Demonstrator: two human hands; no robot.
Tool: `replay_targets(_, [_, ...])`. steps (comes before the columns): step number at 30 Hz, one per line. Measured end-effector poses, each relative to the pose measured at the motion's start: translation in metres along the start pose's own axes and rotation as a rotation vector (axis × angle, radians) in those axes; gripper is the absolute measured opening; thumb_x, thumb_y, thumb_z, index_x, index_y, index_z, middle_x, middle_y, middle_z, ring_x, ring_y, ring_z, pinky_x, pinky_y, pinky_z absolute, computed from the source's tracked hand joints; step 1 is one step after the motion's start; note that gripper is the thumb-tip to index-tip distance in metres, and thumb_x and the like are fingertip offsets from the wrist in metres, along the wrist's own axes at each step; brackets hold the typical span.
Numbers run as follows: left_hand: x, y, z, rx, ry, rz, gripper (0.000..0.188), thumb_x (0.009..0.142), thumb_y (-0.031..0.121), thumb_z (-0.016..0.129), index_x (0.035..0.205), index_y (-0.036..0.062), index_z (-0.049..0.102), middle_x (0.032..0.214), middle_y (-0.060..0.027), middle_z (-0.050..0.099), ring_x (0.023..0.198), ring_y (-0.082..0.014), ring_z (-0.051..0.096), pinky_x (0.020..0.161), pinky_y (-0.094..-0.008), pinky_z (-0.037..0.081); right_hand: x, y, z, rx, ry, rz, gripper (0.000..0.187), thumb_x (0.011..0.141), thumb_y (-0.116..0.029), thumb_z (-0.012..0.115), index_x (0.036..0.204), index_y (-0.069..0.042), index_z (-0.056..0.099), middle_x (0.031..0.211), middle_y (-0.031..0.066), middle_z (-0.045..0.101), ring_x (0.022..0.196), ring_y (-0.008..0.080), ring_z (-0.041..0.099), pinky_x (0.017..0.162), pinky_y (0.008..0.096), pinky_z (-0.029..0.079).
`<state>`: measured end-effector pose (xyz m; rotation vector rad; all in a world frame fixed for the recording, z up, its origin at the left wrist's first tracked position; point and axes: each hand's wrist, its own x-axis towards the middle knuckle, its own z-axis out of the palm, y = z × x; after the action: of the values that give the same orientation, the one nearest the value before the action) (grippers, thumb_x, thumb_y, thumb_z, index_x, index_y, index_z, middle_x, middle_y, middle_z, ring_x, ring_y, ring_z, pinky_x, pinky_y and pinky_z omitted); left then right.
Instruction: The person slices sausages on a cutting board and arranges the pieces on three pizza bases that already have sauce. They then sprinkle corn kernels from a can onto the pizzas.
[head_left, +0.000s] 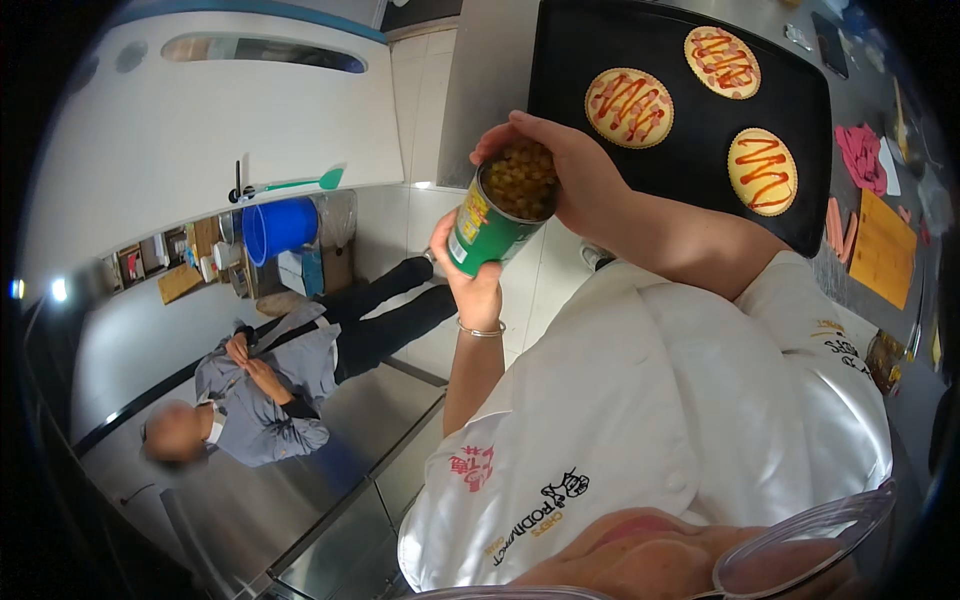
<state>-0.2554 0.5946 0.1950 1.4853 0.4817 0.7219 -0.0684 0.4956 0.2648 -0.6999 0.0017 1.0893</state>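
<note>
My left hand (474,285), with a bracelet at the wrist, grips a green and yellow can (490,238) round its lower part. The can is tilted, its mouth turned up towards me, and yellowish kernels that look like corn (521,180) fill it to near the rim. Round the mouth curves my right hand (560,150), its fingers bent over the far rim and its palm along the right side. Beyond it, a black baking tray (690,130) bears three round dough bases: two (629,108) (722,62) with red sauce zigzags and pinkish bits, one (762,172) with sauce only.
Right of the tray, the metal counter holds pink sausages (840,229), an orange-yellow board (883,248), a crumpled pink cloth (861,158) and a phone (829,45). At left stand a white cabinet (240,120), a blue bucket (278,231) and another person (265,385) with hands together.
</note>
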Motion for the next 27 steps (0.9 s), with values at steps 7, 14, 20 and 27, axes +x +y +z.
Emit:
replay_targets(7, [-0.013, 0.005, 0.021, 0.209, -0.134, -0.229, 0.07, 0.077, 0.006, 0.071, 0.139, 0.0009, 0.039, 0.132, -0.0151, 0.047, 0.118, -0.0257, 0.051, 0.104, -0.0395, 0.045, -0.005, 0.019, -0.072, 0.083, 0.068, 0.152, 0.038, 0.103, -0.036, 0.048, 0.093, -0.005, 0.068, 0.098, 0.0086, 0.071, 0.097, 0.0208, 0.066, 0.093, 0.0326, 0.049])
replay_targets(14, [-0.017, -0.033, 0.118, 0.358, -0.848, -0.231, 0.061, 0.082, 0.018, 0.081, 0.13, 0.0022, 0.047, 0.119, -0.0112, 0.055, 0.107, -0.0193, 0.055, 0.093, -0.0326, 0.047, -0.12, 0.02, -0.188, 0.504, 0.623, -0.083, 0.027, 0.098, -0.028, 0.06, 0.098, -0.001, 0.065, 0.102, 0.0177, 0.069, 0.099, 0.031, 0.067, 0.094, 0.0453, 0.054])
replay_targets(20, [-0.045, -0.07, 0.269, 0.137, -1.041, -0.247, 0.062, 0.084, 0.025, 0.079, 0.131, -0.0011, 0.047, 0.121, -0.0149, 0.056, 0.111, -0.0211, 0.056, 0.095, -0.0348, 0.047, -0.209, -0.041, -0.289, 0.593, 0.78, -0.349, 0.025, 0.1, -0.022, 0.057, 0.112, -0.001, 0.062, 0.103, 0.014, 0.069, 0.096, 0.0287, 0.067, 0.094, 0.0452, 0.054])
replay_targets(27, [-0.029, -0.091, 0.48, 0.155, -0.962, -0.271, 0.059, 0.083, 0.026, 0.082, 0.125, -0.0008, 0.05, 0.111, -0.0115, 0.059, 0.099, -0.0186, 0.059, 0.084, -0.0316, 0.05, -0.229, -0.198, -0.413, 0.54, 0.49, -0.464, 0.022, 0.1, -0.022, 0.058, 0.103, -0.001, 0.062, 0.093, 0.0124, 0.069, 0.085, 0.0254, 0.067, 0.08, 0.0397, 0.058])
